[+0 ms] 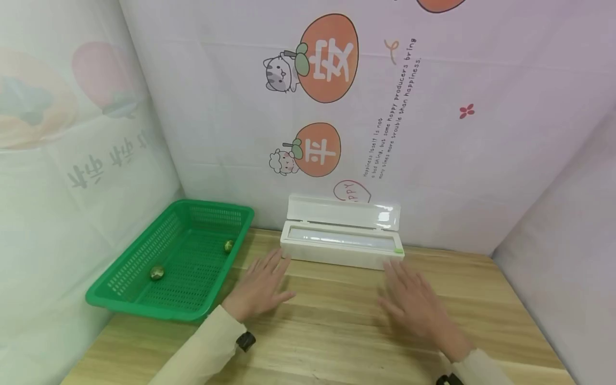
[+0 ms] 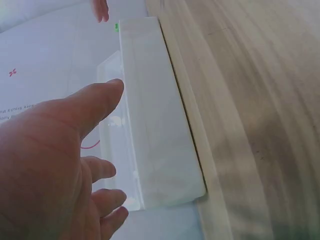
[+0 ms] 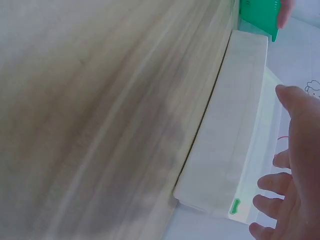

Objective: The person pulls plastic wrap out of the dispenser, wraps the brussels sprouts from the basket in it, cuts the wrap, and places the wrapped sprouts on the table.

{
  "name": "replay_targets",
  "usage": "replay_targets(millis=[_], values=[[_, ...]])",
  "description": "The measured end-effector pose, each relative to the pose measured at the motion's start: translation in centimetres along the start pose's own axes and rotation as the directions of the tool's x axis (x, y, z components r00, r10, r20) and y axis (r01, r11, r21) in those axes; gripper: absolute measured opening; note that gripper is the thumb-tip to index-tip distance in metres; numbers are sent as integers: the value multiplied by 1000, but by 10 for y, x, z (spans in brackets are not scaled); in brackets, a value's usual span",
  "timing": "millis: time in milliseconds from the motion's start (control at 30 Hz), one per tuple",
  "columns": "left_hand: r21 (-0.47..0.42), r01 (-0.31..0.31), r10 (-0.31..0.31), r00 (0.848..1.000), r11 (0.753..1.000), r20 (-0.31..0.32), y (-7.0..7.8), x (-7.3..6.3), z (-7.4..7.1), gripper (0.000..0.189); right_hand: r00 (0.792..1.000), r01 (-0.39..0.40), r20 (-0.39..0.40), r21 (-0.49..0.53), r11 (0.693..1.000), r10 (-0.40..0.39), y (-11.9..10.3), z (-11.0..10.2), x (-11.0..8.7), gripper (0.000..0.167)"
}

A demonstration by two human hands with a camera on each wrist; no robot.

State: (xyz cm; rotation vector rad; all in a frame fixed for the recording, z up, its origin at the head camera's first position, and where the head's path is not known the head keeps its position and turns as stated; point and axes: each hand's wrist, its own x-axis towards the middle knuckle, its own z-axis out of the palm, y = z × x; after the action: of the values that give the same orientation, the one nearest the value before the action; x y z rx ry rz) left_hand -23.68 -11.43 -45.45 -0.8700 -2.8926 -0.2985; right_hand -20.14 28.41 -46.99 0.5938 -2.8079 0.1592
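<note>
A long white plastic wrap dispenser stands against the back wall, its clear lid tipped up and back. Inside lies a pale roll, and a small green slider sits at the right end. My left hand is spread near the dispenser's left end, fingertips close to its front corner. Near the right end, my right hand is slightly blurred, its fingertips right at the front edge. Both wrist views show relaxed fingers with nothing held, beside the dispenser's white body.
On the left, a green plastic basket holds two small gold balls. Printed white cloth covers the back and side walls. The wooden table extends in front of the dispenser.
</note>
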Motion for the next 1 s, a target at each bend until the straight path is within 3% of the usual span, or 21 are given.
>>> replay_targets(millis=[233,467,633,767,1000], values=[[53,-5,3,999,999,45,0,29,-16,84,998,48,-39,-7,999,-49,13,-9,25,78],[70,-11,9,999,998,31,-1,59,-29,76,994,76,-83,43,996,-73,22,-22,56,67],[87,-40,41,999,995,-8,-7,79,-25,63,992,110,-72,49,993,-106,29,-26,79,52],[95,-91,94,995,991,-31,-14,93,-20,53,990,137,-17,49,989,-137,38,-28,94,45],[112,-115,121,992,987,-43,-24,110,-10,42,986,154,49,112,982,-161,47,-24,105,37]])
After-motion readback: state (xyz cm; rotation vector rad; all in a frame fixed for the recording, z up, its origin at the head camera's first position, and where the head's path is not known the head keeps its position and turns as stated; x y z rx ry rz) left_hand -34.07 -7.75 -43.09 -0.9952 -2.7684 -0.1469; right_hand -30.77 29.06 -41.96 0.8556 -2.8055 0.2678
